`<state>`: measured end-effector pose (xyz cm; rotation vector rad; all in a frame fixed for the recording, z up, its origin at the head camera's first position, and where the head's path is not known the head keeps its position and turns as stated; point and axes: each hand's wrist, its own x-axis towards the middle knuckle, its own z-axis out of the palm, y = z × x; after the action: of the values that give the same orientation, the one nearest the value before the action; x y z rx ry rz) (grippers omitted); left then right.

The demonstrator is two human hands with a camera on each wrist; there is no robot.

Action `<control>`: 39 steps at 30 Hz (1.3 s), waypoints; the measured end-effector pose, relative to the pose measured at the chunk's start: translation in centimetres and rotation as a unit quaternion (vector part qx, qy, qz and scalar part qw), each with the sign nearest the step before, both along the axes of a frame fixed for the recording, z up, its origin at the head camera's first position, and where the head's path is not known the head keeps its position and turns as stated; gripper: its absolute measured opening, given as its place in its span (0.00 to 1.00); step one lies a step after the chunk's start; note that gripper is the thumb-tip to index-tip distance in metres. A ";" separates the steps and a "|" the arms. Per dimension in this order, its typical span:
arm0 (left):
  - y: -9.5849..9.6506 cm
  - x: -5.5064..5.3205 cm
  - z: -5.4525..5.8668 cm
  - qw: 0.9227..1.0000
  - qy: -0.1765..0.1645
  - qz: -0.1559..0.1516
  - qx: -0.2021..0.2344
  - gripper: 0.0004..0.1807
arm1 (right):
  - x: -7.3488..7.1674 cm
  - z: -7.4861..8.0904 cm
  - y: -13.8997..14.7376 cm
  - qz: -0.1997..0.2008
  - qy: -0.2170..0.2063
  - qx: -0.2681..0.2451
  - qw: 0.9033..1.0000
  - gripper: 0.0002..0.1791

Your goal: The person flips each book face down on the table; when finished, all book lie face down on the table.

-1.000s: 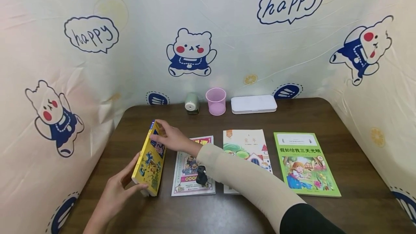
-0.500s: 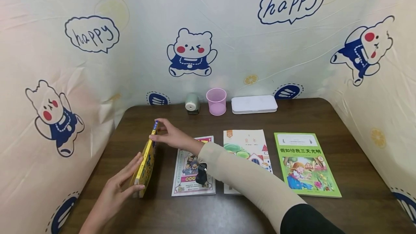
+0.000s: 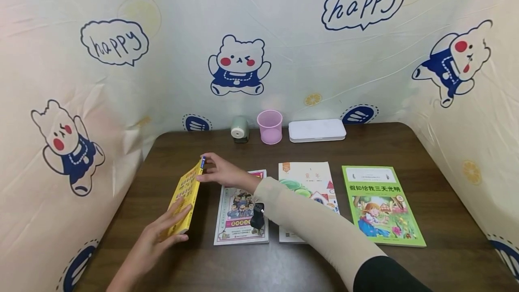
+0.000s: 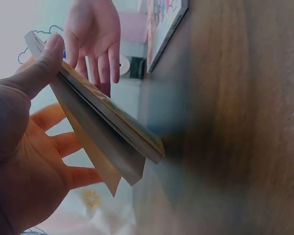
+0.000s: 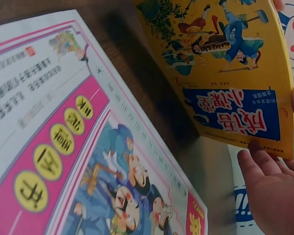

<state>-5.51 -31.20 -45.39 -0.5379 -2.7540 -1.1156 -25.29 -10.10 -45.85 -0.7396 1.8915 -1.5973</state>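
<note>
A yellow book stands tilted at the left of the table, held by both hands. Its yellow face with lines of print shows in the head view; the illustrated cover shows in the right wrist view. My left hand grips the near end, thumb on one side and fingers on the other. Some pages and one cover hang slightly apart there. At the far end my right hand pinches the spine corner between thumb and fingers. Right of it lies a pink-and-white book, partly under the right forearm.
A white book, partly covered by the sleeve, and a green book lie further right. Along the back stand a small green device, a pink cup and a white flat case. A printed cloth surrounds the table.
The yellow book has rotated about its length: its illustrated cover faced the head camera, then its spine, and now its other face does. The right hand has shifted slightly right.
</note>
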 end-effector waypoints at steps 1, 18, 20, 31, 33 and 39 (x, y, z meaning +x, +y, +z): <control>0.0 0.0 -0.1 1.000 0.001 0.001 -0.004 0.39 | 0.0 0.0 0.1 0.000 0.000 0.001 1.000 0.46; 1.4 -0.7 -1.8 0.998 -0.021 0.028 -0.045 0.47 | -0.6 -1.6 1.6 0.007 0.041 0.048 0.998 0.47; 1.5 -0.8 -1.8 0.997 -0.039 0.033 -0.057 0.46 | -0.6 -1.7 1.8 0.008 0.052 0.060 0.997 0.48; 2.2 -1.4 -1.7 0.987 -0.118 0.053 -0.094 0.45 | -0.7 -1.8 2.7 0.008 0.123 0.172 0.977 0.56; 2.3 -1.5 -1.7 0.985 -0.123 0.056 -0.109 0.45 | -0.8 -2.0 2.6 0.008 0.129 0.180 0.975 0.56; 2.2 -1.8 -2.1 0.979 -0.138 0.060 -0.137 0.44 | -0.8 -3.0 2.4 0.003 0.162 0.209 0.964 0.55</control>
<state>-7.31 -29.04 -47.52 -0.2518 -3.1568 -0.8464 -26.05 -7.72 -48.81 -0.8512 2.3524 -1.0572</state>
